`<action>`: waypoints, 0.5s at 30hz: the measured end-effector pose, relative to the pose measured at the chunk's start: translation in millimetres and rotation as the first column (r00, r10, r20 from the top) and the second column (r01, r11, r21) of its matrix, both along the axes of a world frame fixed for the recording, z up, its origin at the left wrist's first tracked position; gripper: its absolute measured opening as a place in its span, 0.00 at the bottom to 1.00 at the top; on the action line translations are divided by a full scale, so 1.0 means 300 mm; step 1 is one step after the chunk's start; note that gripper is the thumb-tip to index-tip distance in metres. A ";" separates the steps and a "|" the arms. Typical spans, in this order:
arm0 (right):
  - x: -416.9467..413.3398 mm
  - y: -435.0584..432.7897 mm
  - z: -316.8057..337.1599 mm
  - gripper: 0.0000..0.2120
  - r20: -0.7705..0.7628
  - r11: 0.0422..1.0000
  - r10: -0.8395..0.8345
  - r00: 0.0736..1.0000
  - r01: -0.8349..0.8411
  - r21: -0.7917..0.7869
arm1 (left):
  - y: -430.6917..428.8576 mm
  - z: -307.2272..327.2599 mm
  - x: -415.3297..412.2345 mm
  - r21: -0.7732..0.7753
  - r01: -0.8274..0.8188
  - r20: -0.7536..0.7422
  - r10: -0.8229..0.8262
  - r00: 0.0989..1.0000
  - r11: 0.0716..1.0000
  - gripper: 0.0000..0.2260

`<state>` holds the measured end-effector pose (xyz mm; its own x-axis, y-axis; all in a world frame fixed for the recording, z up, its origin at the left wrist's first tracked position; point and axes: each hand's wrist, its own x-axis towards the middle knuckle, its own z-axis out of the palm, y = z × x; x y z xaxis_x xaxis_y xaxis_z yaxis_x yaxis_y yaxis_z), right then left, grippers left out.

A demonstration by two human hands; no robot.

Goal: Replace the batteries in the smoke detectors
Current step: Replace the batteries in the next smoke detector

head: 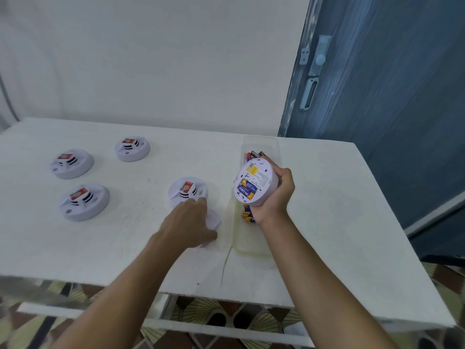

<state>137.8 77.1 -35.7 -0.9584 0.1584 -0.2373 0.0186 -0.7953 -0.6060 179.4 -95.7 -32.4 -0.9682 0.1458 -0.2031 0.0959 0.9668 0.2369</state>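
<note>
- Fingers of the right hand (273, 195) wrap the rim of a smoke detector (255, 182) held up off the tabletop (327, 210), its back tilted toward the camera.
- Its battery bay is uncovered, and blue-and-yellow batteries (247, 188) sit inside, long axes running slantwise across the round back.
- Directly under and behind that hand lies a clear tray (247, 244), long axis running away from the person, with loose batteries (247, 215) in it at the near part and more at the far end.
- The left hand (191, 222) lies palm down on the tabletop, fingers spread over a small white flat piece (215, 219), probably the battery cover. I cannot tell whether it is pinched or merely touched.
- Its fingertips touch the near edge of a second detector (187, 191), which sits face up just left of the tray.
- Three other detectors (84, 201) stand well apart to the far left, face up.
- The coming move likely turns on this: the held detector lies up and to the right of the left hand, across the tray's near edge, so the left hand is the free one to carry the cover over, matching it to the slanted bay.
</note>
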 end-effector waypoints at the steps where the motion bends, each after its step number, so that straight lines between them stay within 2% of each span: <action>1: 0.000 0.000 -0.001 0.24 0.007 1.000 -0.007 1.000 0.007 0.002 | -0.001 0.007 0.002 0.033 -0.013 -0.012 0.013 1.000 0.999 0.23; 4: 0.005 0.003 0.000 0.24 0.013 1.000 -0.006 1.000 0.005 0.013 | -0.001 0.035 -0.004 0.245 -0.028 -0.094 0.052 0.994 0.969 0.24; 8: 0.014 0.001 0.010 0.23 0.003 0.999 -0.008 1.000 0.008 0.042 | 0.013 0.095 -0.013 0.628 -0.026 -0.116 0.126 0.985 0.778 0.24; 12: 0.016 -0.007 0.020 0.22 0.009 0.998 -0.004 1.000 0.004 0.067 | 0.044 0.125 0.002 0.803 0.033 -0.173 0.179 0.969 0.595 0.19; 15: 0.018 -0.019 0.030 0.20 -0.022 0.998 0.009 1.000 -0.008 0.065 | 0.080 0.129 0.007 0.843 0.076 -0.202 0.181 0.962 0.533 0.18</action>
<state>143.2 71.4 -26.6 -0.9648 0.1644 -0.2051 0.0111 -0.7541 -0.6566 181.5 -71.8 6.2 -0.9737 0.0698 0.2169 0.2277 0.3370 0.9135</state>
